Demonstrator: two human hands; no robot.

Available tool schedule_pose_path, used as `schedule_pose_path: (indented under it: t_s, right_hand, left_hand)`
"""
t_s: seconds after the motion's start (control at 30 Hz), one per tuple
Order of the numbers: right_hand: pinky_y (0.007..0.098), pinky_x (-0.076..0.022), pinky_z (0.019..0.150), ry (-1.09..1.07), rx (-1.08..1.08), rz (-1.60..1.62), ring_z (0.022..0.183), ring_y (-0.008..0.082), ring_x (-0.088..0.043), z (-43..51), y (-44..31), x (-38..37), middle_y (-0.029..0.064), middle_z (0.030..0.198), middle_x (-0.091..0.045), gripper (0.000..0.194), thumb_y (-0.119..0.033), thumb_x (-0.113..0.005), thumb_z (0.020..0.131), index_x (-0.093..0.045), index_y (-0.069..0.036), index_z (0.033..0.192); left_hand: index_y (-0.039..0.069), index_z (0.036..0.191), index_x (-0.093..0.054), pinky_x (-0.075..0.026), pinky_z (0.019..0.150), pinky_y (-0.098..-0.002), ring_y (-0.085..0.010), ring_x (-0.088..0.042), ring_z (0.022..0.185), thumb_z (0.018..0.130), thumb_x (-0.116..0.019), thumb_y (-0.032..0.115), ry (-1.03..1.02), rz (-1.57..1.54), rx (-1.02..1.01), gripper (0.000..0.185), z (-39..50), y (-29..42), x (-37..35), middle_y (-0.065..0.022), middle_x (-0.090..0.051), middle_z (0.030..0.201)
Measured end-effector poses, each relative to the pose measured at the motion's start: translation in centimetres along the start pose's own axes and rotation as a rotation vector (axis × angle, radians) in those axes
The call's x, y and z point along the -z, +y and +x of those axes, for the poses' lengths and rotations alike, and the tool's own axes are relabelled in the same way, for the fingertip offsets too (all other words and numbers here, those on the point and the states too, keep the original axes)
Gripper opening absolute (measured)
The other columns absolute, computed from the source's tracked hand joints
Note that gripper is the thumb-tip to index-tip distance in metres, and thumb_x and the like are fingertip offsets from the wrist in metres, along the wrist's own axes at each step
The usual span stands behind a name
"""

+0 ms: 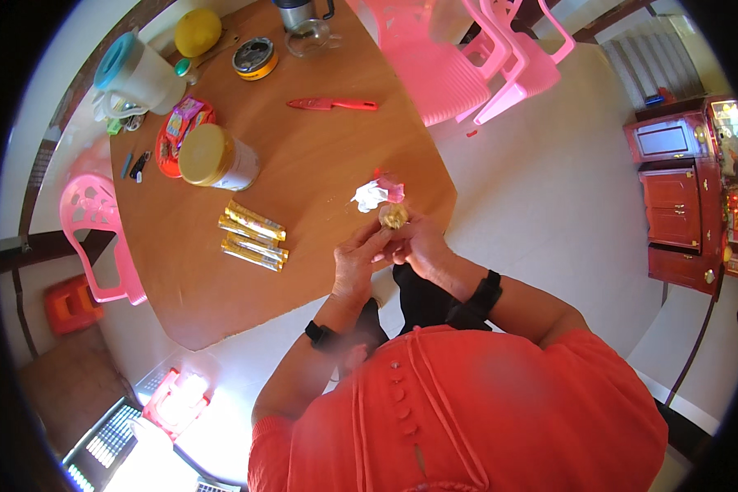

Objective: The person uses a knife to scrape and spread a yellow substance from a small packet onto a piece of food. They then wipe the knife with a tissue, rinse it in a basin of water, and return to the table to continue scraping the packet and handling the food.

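At the table's near right edge, my left hand [358,257] and my right hand [427,246] meet around a small yellowish-brown lump [395,216]. The fingers of both hands are closed about its lower side; exactly what it is cannot be made out. Just beyond the lump lie a crumpled white tissue or wrapper [369,196] and a torn red wrapper [395,190], side by side. To the left of my hands, several gold stick sachets [255,224] rest in a loose row on the brown wooden table [307,166].
A red-handled knife [335,104] lies farther back. Along the left stand a gold-lidded canister [206,155], a red tray of packaged snacks [211,115] and a blue-lidded pitcher [138,74]. A round tin [255,58] and a yellow fruit [198,32] sit behind. Pink plastic chairs [433,77] flank the table.
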State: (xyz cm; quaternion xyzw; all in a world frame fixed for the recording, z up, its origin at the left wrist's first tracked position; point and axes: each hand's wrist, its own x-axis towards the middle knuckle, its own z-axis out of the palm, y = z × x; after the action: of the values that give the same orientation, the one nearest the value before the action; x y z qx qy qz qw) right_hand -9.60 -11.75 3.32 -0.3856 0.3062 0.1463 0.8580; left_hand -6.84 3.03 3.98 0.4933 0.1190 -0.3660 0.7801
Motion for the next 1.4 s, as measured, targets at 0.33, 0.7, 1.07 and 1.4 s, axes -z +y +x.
schedule_pose_path:
  t_s: [0.33, 0.7, 1.07, 1.4]
  right_hand:
    - [0.0268, -0.0353, 0.04, -0.012, -0.19, -0.165, 0.049, 0.0174, -0.06, 1.6, -0.2, -1.4, 0.01, 0.072, -0.064, 0.015, -0.003, -0.063, 0.085, -0.057, -0.003, 0.098]
    - [0.0378, -0.0536, 0.069, -0.096, 0.976, -1.693, 0.087, 0.028, -0.067, 6.1, -1.4, -1.1, 0.0115, 0.09, -0.067, 0.012, -0.005, -0.065, 0.08, -0.065, -0.006, 0.092]
    - [0.0451, -0.0504, 0.063, -0.192, 1.009, -1.929, 0.075, 0.0327, -0.064, 12.0, -1.3, -6.9, 0.0111, 0.081, -0.064, 0.002, -0.005, -0.063, 0.078, -0.062, -0.006, 0.079]
    - [0.045, -0.0495, 0.061, -0.313, 0.988, -1.712, 0.072, 0.0336, -0.064, 12.3, 3.5, -2.9, 0.0126, 0.075, -0.065, 0.008, -0.002, -0.065, 0.074, -0.061, -0.006, 0.079]
  left_hand:
    - [-0.004, 0.112, -0.064, -0.048, 0.083, -0.0247, -0.0115, -0.059, 0.093, 0.097, -0.058, 0.007, 0.232, 0.454, -0.517, 0.02, -1.1, -0.8, 0.6, -0.0044, -0.065, 0.096]
    - [-0.004, 0.104, -0.063, -0.051, 0.051, -0.0282, -0.0176, -0.063, 0.059, 0.101, -0.05, 0.018, 0.528, 0.061, -0.319, 0.025, -4.1, -1.9, 6.9, -0.0092, -0.063, 0.075]
    - [-0.004, 0.107, -0.064, -0.046, 0.049, -0.0236, -0.0108, -0.059, 0.061, 0.095, -0.053, 0.005, 0.516, 0.084, -0.246, 0.019, -11.2, -4.2, 9.9, -0.0069, -0.065, 0.081]
    - [-0.004, 0.101, -0.064, -0.044, 0.049, -0.0221, -0.009, -0.056, 0.059, 0.092, -0.054, 0.002, 0.544, 0.004, -0.218, 0.016, -13.0, -4.8, 11.4, -0.0056, -0.064, 0.077]
